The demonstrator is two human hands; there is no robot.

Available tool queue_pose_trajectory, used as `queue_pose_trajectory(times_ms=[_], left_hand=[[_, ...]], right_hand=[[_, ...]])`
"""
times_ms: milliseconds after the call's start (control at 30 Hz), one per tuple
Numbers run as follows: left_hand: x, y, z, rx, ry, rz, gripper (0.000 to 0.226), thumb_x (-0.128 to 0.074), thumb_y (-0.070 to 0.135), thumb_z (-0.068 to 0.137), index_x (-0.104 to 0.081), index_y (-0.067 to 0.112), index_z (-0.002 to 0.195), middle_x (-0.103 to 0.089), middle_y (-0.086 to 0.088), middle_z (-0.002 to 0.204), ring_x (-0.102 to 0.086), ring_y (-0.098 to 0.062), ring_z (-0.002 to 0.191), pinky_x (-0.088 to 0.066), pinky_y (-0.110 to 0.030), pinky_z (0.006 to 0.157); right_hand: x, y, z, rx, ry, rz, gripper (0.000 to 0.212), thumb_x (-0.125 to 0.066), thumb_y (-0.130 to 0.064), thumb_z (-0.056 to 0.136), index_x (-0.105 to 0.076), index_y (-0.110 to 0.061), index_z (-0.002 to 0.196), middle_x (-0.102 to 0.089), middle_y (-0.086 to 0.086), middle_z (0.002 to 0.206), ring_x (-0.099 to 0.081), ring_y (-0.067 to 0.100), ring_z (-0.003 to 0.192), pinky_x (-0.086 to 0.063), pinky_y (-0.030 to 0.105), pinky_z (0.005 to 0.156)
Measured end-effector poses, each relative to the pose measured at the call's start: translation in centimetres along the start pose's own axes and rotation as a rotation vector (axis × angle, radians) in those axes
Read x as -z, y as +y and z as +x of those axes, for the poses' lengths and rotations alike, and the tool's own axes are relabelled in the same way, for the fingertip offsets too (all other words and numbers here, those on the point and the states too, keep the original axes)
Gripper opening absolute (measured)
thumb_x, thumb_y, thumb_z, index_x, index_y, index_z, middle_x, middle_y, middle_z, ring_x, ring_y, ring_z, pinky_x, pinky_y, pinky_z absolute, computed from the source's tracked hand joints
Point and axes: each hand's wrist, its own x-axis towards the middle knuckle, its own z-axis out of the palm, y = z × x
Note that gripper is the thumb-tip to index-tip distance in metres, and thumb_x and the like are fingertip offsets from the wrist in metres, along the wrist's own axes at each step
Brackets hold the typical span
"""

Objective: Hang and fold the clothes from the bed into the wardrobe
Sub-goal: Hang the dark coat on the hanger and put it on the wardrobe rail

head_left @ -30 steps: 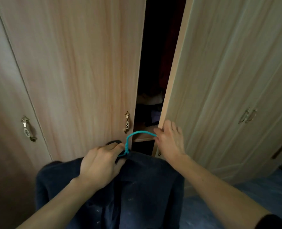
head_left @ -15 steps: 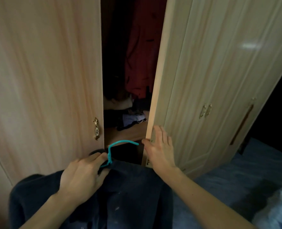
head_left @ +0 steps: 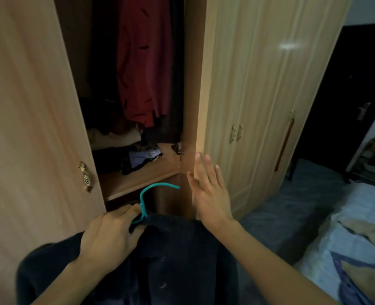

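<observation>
Swinging the wardrobe door [head_left: 200, 95] fully wide with the flat, spread right grip [head_left: 210, 194] would help, left grip [head_left: 111, 236] clamped on the teal hanger [head_left: 151, 190].

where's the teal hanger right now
Head view, low centre: the teal hanger pokes up from the collar of the dark garment, gripped by the left hand, just left of the open right hand and in front of the wardrobe shelf.
</observation>
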Motion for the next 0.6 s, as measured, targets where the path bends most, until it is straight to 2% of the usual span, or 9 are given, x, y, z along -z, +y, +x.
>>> queue_pose_trajectory(times_ms=[67, 167, 367, 467, 600], left_hand=[[-0.2, 0.8, 0.2, -0.005, -0.011, -0.018, 0.034, -0.087, 0.027, 0.068, -0.070, 0.025, 0.098, -0.069, 0.011, 0.081, -0.067, -0.014, 0.062, -0.055, -0.031, 0.050], [-0.5, 1.7, 0.4, -0.011, -0.013, -0.038, 0.034, -0.087, 0.028, 0.067, -0.069, 0.027, 0.095, -0.067, 0.013, 0.077, -0.065, -0.011, 0.059, -0.054, -0.031, 0.048], [-0.4, 2.9, 1.9, -0.043, 0.008, -0.050, 0.040, -0.091, 0.028, 0.061, -0.067, 0.030, 0.094, -0.066, 0.014, 0.073, -0.065, -0.011, 0.057, -0.049, -0.025, 0.046], [-0.5, 3.3, 3.6, -0.101, 0.029, -0.061, 0.040, -0.090, 0.028, 0.063, -0.066, 0.030, 0.096, -0.067, 0.014, 0.076, -0.066, -0.011, 0.061, -0.051, -0.026, 0.048], [-0.7, 3.9, 5.4, -0.185, 0.046, -0.083, 0.039, -0.090, 0.027, 0.064, -0.070, 0.030, 0.097, -0.071, 0.015, 0.084, -0.069, -0.011, 0.068, -0.051, -0.025, 0.052]], right_hand=[[0.4, 0.9, -0.3, -0.001, -0.049, -0.026, 0.078, -0.067, 0.002, 0.075, -0.038, -0.002, 0.147, 0.009, 0.017, 0.163, 0.007, 0.035, 0.150, -0.009, 0.051, 0.121], [1.1, 1.8, -0.7, -0.074, -0.093, -0.022, 0.079, -0.066, -0.013, 0.083, -0.028, 0.001, 0.150, 0.013, 0.017, 0.162, 0.010, 0.031, 0.151, -0.002, 0.044, 0.120], [2.3, 3.1, -0.8, -0.155, -0.137, 0.030, 0.097, -0.059, -0.026, 0.091, 0.012, -0.005, 0.152, 0.029, 0.013, 0.158, 0.019, 0.026, 0.149, -0.001, 0.040, 0.121], [2.4, 4.0, -0.8, -0.178, -0.133, 0.016, 0.095, -0.057, -0.026, 0.093, 0.014, -0.005, 0.152, 0.024, 0.014, 0.160, 0.016, 0.027, 0.149, -0.008, 0.043, 0.123], [2.9, 5.5, -1.0, -0.185, -0.149, -0.009, 0.090, -0.051, -0.030, 0.098, 0.016, -0.003, 0.151, 0.024, 0.016, 0.159, 0.014, 0.028, 0.149, -0.008, 0.042, 0.123]])
